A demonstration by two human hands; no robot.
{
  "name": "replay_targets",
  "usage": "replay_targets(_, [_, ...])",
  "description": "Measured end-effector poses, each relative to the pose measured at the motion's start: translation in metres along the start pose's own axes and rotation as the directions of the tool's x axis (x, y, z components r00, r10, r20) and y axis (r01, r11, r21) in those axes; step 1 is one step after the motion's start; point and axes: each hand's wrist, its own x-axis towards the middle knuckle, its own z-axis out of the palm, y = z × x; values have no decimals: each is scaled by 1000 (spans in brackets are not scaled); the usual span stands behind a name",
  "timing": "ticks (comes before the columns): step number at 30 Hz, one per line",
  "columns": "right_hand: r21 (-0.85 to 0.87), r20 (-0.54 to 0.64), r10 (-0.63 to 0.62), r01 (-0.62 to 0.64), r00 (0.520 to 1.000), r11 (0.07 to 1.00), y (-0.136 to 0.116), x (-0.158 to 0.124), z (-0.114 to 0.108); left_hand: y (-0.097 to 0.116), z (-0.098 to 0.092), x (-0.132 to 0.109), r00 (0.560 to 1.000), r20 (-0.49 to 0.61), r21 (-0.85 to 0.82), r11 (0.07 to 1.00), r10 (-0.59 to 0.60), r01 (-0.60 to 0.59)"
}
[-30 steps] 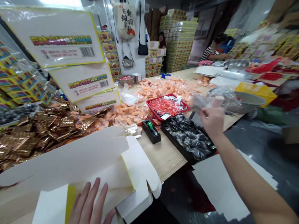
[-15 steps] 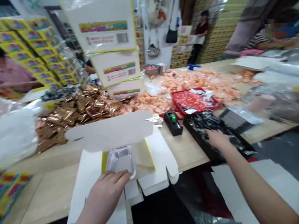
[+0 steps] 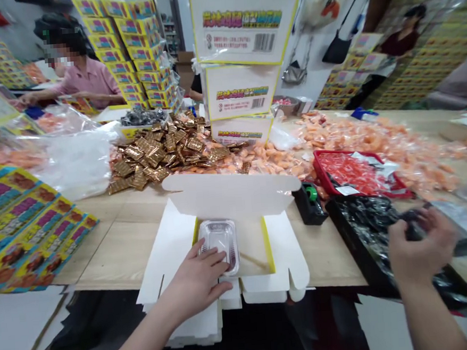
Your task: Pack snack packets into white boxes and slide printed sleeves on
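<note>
- Left hand (image 3: 196,281): fingers spread flat and not gripping, laid against the lower left corner of the foil tray (image 3: 221,245).
- Foil tray: sat inside the base of the open white carton (image 3: 230,194), toward the carton's left wall, with bare base to its right.
- White carton: lid and side flaps lay opened out; its near flaps ran past the front edge of the tabletop (image 3: 102,243).
- Right hand (image 3: 422,247): fingers curled among black-wrapped packets (image 3: 368,219), blurred; a firm hold could not be confirmed.
- Black tray (image 3: 342,242): held those packets; its near corner reached past the tabletop's front edge.
- Tape dispenser (image 3: 308,204): just beside the carton's right lid corner, leaving narrow clearance.
- Red tray (image 3: 321,169): directly behind the black tray, nearly touching it.
- Bare tabletop: open strip left of the carton and a smaller patch between carton and black tray.
- Gold sachets (image 3: 152,154) and orange packets (image 3: 379,143): heaped along the far side of the carton.
</note>
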Motion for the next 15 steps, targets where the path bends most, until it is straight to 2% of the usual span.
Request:
replay_targets(1, [178, -50, -76, 84, 996, 980, -31, -10, -8, -1, 0, 0, 1000, -11, -3, 1000, 2, -2])
replay_targets(2, [315, 93, -174, 137, 980, 939, -63, -23, -14, -2, 1, 0, 1000, -22, -5, 1000, 2, -2])
replay_targets(3, [415, 197, -326, 223, 925, 882, -95, -39, -17, -2, 1, 1, 999, -37, -3, 1000, -1, 1])
replay_targets(4, [516, 252, -491, 314, 834, 797, -124, -56, -18, -2, 2, 2, 999, -50, 0, 1000, -2, 2])
replay_targets(6, [595, 444, -681, 376, 583, 710, -170, -89, -12, -3, 4, 2, 998, -68, 10, 1000, 7, -6])
replay_targets(8, [534, 643, -684, 440, 343, 722, -195, -112, -1, -4, 8, 1, 996, -84, 21, 1000, 21, -19])
replay_targets(9, [492, 720, -643, 462, 262, 738, -199, -117, 2, -5, 10, 0, 995, -92, 28, 999, 30, -28])
replay_targets(10, [475, 765, -613, 468, 201, 746, -198, -119, 4, -7, 12, -1, 995, -96, 38, 999, 39, -35])
replay_targets(11, [495, 776, -611, 451, 155, 743, -194, -116, 4, -9, 14, -1, 994, -99, 53, 998, 47, -42])
replay_targets(12, [544, 759, -638, 408, 133, 733, -187, -110, 2, -11, 15, -2, 993, -99, 72, 996, 60, -53])
replay_targets(13, [594, 729, -668, 349, 148, 725, -176, -100, 1, -14, 16, -2, 991, -98, 94, 993, 86, -77])
replay_targets(14, [611, 710, -674, 296, 205, 734, -162, -87, 0, -16, 16, -1, 988, -97, 120, 987, 119, -108])
replay_targets(15, [567, 716, -628, 272, 304, 778, -146, -70, 2, -18, 15, -1, 982, -99, 150, 978, 162, -146])
